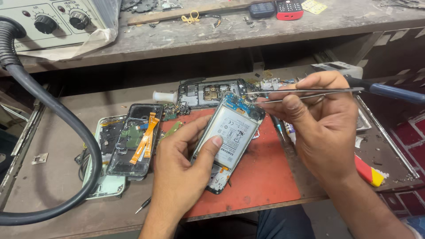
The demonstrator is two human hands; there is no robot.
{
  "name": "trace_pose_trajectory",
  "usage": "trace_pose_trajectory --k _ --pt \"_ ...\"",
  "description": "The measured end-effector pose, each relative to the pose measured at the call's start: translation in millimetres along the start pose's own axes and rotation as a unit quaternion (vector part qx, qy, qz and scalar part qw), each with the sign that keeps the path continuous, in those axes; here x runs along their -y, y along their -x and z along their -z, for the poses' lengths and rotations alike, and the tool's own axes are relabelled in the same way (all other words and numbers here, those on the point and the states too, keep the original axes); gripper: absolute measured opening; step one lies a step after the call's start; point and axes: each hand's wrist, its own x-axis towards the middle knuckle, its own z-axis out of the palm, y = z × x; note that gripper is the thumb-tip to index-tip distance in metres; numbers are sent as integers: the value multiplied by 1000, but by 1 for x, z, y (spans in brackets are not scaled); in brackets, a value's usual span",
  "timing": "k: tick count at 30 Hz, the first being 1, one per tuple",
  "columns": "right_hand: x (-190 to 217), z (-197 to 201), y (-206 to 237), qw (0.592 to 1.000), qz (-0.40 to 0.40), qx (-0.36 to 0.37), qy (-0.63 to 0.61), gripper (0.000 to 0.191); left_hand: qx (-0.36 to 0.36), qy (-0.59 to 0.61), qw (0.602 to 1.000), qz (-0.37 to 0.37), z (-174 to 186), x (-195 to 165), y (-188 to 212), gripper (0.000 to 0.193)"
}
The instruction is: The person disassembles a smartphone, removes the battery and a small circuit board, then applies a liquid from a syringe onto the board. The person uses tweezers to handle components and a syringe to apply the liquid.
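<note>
My left hand [183, 163] holds an opened phone [230, 137] with its back off, showing a silvery battery and a blue board at its top end. The thumb presses on the battery. My right hand [318, 124] grips metal tweezers [310, 94] whose thin arms point left, tips near the phone's top edge, and also a blue-handled screwdriver [389, 91] that sticks out to the right. The phone hovers tilted over a red work mat [261, 177].
Another opened phone frame [133, 141] with orange flex cables lies on a pale green back cover [104, 186] at left. A grey phone midframe [210, 93] lies behind. A thick black hose [66, 119] curves at left. A rework station [48, 22] and two keypad phones [276, 9] sit on the upper shelf.
</note>
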Motion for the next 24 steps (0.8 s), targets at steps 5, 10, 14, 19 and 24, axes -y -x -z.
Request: trace_pose_trajectory --k 5,10,14,19,24 --pt "3 0 -3 1000 12 27 5 25 4 -37 999 -19 2 -2 0 36" --pt "4 2 -3 999 -11 34 5 23 -3 -63 998 -23 2 -3 0 36" --pt "1 3 -2 999 -6 33 28 21 -3 -86 996 -37 4 -3 1 35" --pt "-2 4 -2 999 -20 22 14 23 1 -93 994 -56 6 -2 2 35" --pt "-2 6 -6 999 -21 42 4 21 -12 -110 991 -75 7 -1 1 36"
